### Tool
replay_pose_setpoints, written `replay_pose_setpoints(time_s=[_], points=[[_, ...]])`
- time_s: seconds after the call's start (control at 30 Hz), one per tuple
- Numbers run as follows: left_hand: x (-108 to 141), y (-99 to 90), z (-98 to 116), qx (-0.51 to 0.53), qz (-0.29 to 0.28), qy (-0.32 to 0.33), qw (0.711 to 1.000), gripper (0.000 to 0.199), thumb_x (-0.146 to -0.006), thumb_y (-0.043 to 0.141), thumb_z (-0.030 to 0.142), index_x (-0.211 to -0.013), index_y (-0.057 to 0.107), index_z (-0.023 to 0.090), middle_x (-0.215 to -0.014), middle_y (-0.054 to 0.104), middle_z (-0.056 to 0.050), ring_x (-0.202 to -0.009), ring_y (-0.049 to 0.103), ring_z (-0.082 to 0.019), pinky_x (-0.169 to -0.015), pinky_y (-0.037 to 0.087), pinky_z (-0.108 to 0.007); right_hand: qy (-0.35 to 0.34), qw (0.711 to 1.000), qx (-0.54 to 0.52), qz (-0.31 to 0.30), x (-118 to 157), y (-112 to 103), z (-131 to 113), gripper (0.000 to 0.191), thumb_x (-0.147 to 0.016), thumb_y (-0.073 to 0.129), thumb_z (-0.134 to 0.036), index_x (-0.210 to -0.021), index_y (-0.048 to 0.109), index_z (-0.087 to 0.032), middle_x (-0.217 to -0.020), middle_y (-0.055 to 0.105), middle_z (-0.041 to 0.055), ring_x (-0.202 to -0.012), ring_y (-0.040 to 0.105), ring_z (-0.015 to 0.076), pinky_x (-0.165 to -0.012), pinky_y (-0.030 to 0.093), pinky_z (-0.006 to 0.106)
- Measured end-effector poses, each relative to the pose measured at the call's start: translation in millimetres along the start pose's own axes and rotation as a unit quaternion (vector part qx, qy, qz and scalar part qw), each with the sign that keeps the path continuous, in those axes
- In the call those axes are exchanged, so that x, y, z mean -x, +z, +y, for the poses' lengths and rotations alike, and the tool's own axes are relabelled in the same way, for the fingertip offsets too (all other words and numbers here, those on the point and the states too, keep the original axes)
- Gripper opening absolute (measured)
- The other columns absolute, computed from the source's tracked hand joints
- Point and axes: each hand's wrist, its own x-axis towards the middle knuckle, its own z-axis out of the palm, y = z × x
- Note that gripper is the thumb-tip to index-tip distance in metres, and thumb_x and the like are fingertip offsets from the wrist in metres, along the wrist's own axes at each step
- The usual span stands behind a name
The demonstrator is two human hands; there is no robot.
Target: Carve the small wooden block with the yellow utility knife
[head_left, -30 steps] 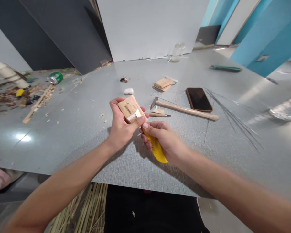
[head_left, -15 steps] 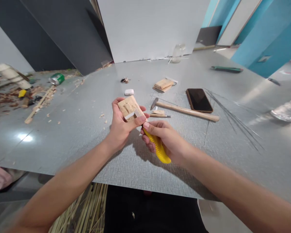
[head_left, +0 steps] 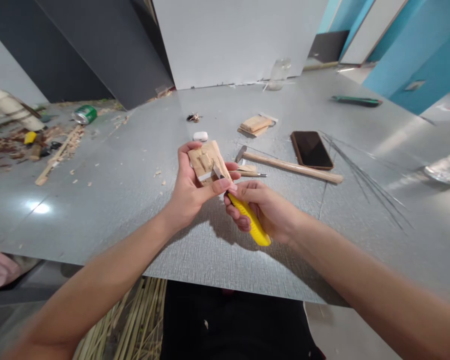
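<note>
My left hand (head_left: 189, 192) is wrapped round a small flat block of pale wood (head_left: 203, 159), its carved face tilted up toward me. Raised shapes and a light strip show on that face. In my right hand (head_left: 260, 205) is a yellow-handled utility knife (head_left: 252, 220), gripped near its front end. Its blade (head_left: 218, 172) lies over the lower right part of the block; whether the edge is biting into the wood I cannot tell. My left thumb presses close to the knife's front, touching or nearly touching my right fingers.
Right of my hands lie a hammer (head_left: 292, 167), a phone (head_left: 312, 150) and thin wires (head_left: 363, 175). Beyond are wooden pieces (head_left: 255, 124), a white case (head_left: 200, 136), a glass jar (head_left: 279, 75) and a green cutter (head_left: 356, 101). At left are a can (head_left: 84, 115) and shavings.
The knife blade has turned and shows darker and narrower over the block. Both hands, with block and knife, appear slightly further right as the whole view shifts a little.
</note>
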Motion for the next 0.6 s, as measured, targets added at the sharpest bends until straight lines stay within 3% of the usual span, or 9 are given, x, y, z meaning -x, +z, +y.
replay_pose_setpoints(time_s=[0.2,0.3,0.6], points=[[0,0.3,-1,-0.031,-0.002,0.005,1.0,0.071,-0.086,0.094,0.032,-0.128,0.036,0.036,-0.115,0.076,-0.002,-0.098,0.083,-0.026,-0.072,0.069,-0.037,0.026,0.999,0.01,0.021,-2,-6,0,0.033,-0.099,0.069,-0.038,-0.078,0.073,-0.014,-0.067,0.066,0.0063,-0.048,0.049,0.0091,-0.045,0.04,0.02],[1,0.9,-3,-0.042,0.008,0.02,0.999,0.07,-0.087,0.093,0.029,-0.127,0.036,0.035,-0.11,0.075,-0.001,-0.092,0.082,-0.024,-0.071,0.069,-0.037,0.03,0.999,0.02,0.029,-3,-7,2,0.033,-0.098,0.071,-0.039,-0.078,0.074,-0.014,-0.069,0.069,0.0076,-0.049,0.05,0.0099,-0.047,0.042,0.021],[1,3.2,-9,-0.045,0.056,0.036,0.997,0.065,-0.088,0.09,0.025,-0.124,0.036,0.033,-0.103,0.074,0.001,-0.084,0.081,-0.02,-0.064,0.065,-0.032,-0.066,0.989,0.042,0.121,-7,3,18,0.038,-0.091,0.084,-0.047,-0.075,0.071,-0.016,-0.07,0.07,0.0057,-0.054,0.059,0.0123,-0.054,0.047,0.027]])
